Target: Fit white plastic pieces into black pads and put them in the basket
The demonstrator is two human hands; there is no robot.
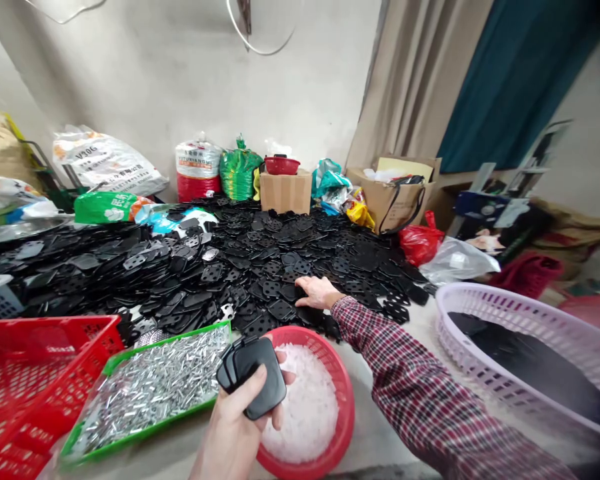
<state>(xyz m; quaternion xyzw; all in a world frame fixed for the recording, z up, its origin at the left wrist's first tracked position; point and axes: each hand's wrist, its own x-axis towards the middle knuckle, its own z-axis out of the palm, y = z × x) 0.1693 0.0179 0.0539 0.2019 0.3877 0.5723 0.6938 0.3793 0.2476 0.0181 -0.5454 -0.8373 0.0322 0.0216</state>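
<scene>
My left hand [245,413] is closed round a small fanned stack of flat black plates with rounded corners [260,373], thumb on top. It is held over the left side of a red round basket [349,400] full of small whitish translucent pieces [305,413]. My right hand [317,293] is stretched out to the near edge of a wide heap of black plates [280,240], many of them with holes. Its fingers and thumb are apart and touch the heap. Whether a plate lies between them is hard to see.
A green-rimmed tray [150,433] of small silvery metal pins stands left of the red basket, beside a red crate [45,340]. At right is a lilac oval basket [445,313] with dark contents. Sacks [199,167], a cardboard box [286,192] and bags line the wall.
</scene>
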